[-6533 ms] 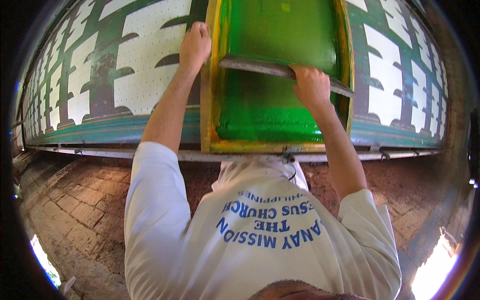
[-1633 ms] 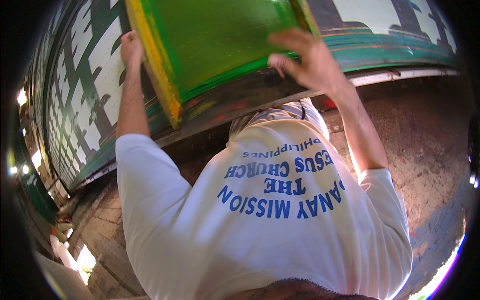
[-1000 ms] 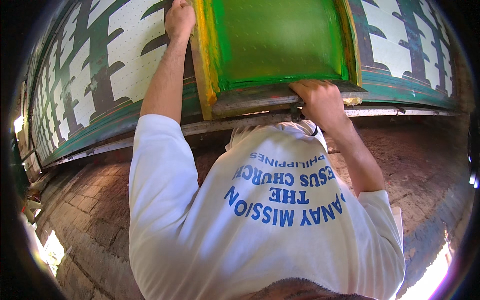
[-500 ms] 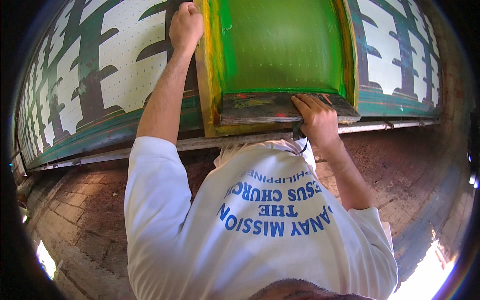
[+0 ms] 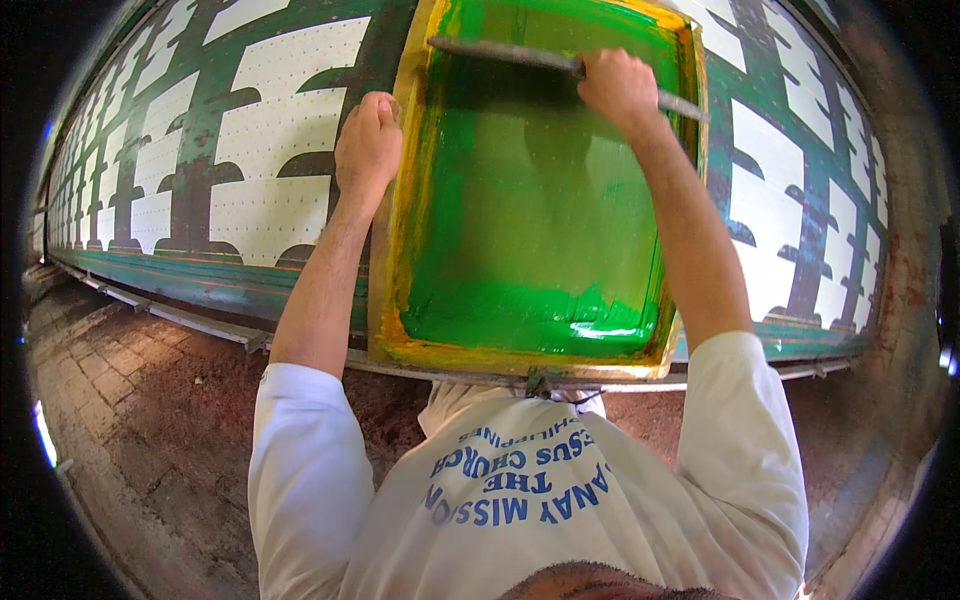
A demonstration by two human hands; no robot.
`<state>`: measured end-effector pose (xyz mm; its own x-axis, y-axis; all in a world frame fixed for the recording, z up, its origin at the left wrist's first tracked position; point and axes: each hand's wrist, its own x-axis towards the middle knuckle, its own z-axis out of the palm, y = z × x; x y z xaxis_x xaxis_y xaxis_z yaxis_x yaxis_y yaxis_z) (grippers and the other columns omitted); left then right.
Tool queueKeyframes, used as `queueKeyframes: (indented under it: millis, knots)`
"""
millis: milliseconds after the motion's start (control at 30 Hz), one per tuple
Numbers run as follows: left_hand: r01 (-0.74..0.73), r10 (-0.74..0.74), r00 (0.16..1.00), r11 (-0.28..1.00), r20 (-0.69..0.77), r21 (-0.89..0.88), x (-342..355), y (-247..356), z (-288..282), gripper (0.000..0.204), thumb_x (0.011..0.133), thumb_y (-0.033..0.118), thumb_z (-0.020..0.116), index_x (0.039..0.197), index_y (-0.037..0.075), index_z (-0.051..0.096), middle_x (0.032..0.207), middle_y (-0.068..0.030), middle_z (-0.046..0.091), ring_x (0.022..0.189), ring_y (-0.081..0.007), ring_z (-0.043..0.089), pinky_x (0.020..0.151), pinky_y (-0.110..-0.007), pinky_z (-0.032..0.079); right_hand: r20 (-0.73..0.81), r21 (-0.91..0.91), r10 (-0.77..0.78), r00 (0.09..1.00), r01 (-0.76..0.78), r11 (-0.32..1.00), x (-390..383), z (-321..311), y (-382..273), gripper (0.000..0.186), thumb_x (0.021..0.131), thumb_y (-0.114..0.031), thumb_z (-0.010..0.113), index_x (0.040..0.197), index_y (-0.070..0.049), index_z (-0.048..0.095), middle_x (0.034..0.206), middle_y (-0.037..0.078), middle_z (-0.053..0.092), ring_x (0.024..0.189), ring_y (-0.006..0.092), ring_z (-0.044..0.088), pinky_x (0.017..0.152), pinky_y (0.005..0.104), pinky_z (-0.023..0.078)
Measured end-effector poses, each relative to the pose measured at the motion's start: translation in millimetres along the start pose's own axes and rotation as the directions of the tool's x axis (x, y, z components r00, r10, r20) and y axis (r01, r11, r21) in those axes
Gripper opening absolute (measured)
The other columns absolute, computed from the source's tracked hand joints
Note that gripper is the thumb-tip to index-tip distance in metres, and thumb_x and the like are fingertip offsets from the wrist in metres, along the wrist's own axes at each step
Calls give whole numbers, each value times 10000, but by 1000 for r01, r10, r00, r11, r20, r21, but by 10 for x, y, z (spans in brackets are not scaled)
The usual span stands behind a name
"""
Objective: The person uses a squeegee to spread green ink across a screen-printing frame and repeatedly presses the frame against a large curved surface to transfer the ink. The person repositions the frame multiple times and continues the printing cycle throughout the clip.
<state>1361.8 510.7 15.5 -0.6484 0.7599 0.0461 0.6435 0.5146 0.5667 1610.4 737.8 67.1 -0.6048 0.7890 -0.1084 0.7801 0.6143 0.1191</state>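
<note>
A screen frame with yellow-stained edges point(image 5: 385, 300) holds a green mesh point(image 5: 530, 240), with thick wet green ink along its lower part. My right hand point(image 5: 615, 90) grips a long dark squeegee bar point(image 5: 490, 55) that lies across the upper part of the screen, slightly slanted. My left hand point(image 5: 368, 145) is closed just beside the frame's left edge; what its fingers hold is hidden. My forearms reach up from white sleeves on either side of the screen's lower end.
The long printing table point(image 5: 200, 270) extends left and right under the screen, bearing rows of white cut pieces point(image 5: 270, 140) on its dark green top. A metal rail point(image 5: 220, 325) runs along its near edge, above a brick and dirt floor point(image 5: 120, 380).
The squeegee has gone from the screen's near edge to its upper part, with my right hand on it. Wet ink shows along the lower part. My left hand sits lower in the picture.
</note>
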Motion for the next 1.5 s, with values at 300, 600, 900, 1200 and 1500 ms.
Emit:
queueKeyframes:
  millis: [300,600,900,1200,1500]
  knots:
    - [-24,31,998,990,-55,137,-76,87,-10,315,1116,289,393,1231,115,628,1165,-178,716,1088,-420,667,904,-533,532,-96,102,-143,985,153,983,1281,-242,480,364,822,-317,684,1035,-46,800,1025,244,762,1004,406,742,872,502,602]
    - [-46,59,996,983,-68,179,-68,52,5,278,1110,262,410,1214,116,624,1129,-186,725,1062,-432,675,886,-542,535,-139,135,-119,983,138,981,1763,-205,878,341,782,-296,679,928,-10,795,910,285,733,896,436,743,790,523,596]
    - [-89,96,994,989,-59,116,10,-1,21,308,1105,262,411,1195,97,655,1117,-217,732,1057,-461,673,893,-560,521,-110,169,-199,974,215,962,940,-55,523,296,789,-263,667,913,-29,799,917,241,757,891,423,749,814,522,606]
    - [-94,92,994,995,-57,-29,124,-217,95,399,1071,381,453,1269,128,689,1219,-185,734,1157,-411,675,982,-501,521,89,159,-265,960,249,955,-1606,68,-210,178,880,-182,653,973,-88,774,930,201,763,881,390,770,772,505,634]
    - [-46,46,999,998,-3,-35,72,-122,44,464,1076,428,419,1349,132,649,1330,-190,695,1253,-416,634,1042,-522,489,33,281,-147,989,132,950,-3359,90,-847,353,761,-49,709,1080,-172,799,908,110,762,839,315,757,721,457,607]
